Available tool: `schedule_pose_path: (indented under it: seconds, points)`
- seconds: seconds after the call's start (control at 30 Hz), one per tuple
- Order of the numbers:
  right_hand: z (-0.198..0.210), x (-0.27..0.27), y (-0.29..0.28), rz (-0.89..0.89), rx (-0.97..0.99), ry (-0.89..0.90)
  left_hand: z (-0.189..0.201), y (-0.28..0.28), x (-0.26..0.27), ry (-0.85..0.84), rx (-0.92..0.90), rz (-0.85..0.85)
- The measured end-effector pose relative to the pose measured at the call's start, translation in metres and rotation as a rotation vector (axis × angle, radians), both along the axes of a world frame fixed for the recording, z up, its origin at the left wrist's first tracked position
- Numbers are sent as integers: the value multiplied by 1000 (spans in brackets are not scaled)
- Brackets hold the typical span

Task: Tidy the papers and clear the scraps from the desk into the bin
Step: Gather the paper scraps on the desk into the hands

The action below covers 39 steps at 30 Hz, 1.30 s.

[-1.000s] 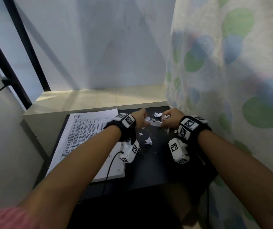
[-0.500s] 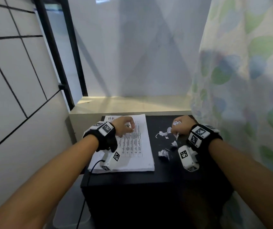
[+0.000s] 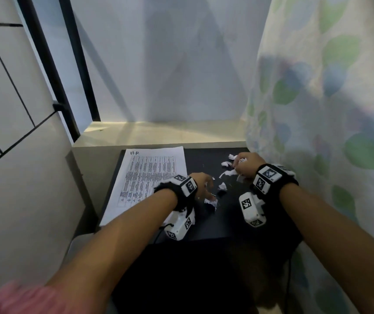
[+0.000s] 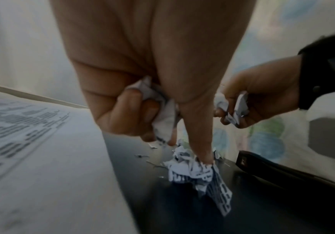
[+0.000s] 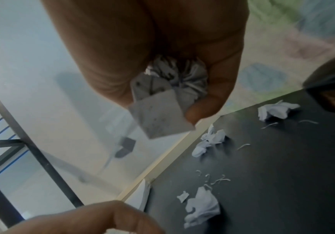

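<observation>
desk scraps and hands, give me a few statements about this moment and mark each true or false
1. The right hand holds a bunch of crumpled paper scraps. True.
2. The left hand is flat and holds nothing. False: its curled fingers hold a wad of paper while one fingertip presses a printed scrap on the desk.
3. All scraps are off the desk. False: several loose white scraps lie on the black top, along with small thin bits.
4. The stack of printed sheets lies on the left part of the desk. True.
5. A bin stands on the desk beside the scraps. False: no bin shows in any view.
</observation>
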State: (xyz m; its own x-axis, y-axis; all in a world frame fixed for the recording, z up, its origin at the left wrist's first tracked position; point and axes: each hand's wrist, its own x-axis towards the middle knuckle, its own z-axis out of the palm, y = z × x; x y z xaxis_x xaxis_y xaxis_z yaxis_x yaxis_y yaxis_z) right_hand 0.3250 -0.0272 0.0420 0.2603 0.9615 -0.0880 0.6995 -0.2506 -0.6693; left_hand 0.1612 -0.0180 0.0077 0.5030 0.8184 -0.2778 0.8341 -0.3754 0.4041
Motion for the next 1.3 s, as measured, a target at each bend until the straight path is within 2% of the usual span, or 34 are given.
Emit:
schedule_pose_path:
  seconds: [0.13,0.27,0.37,0.47,0.6,0.73,0.9,0.97,1.13,1.3]
  points:
    - [-14,14,2,-8,-47,65,-3,6,10,48,-23,-44]
    - [-21,16,0,-17,-106,88,-9,6,11,24,-76,-124]
    - [-25,13,3,-39,-106,32,-13,2,11,55,-27,-183]
    - [-26,4,4,-39,-84,-53,-17,3,8,48,18,-170]
    - [-26,-10,5,48,-81,-35,-10,10,-10,-1,26,-117]
    - [-28,-24,7,133,-27,9,10,11,-51,-88,-9,15]
    - [-19,-63,-1,237,-23,87,20,-10,-134,-355,-49,247]
    - [-14,-86,-5,313,-4,78,12,-21,-168,-427,-13,320]
    - [-13,-160,-20,446,-14,196,-14,-52,-240,-540,93,544]
    - [-21,-245,-36,614,-63,249,-53,-69,-302,-550,26,811]
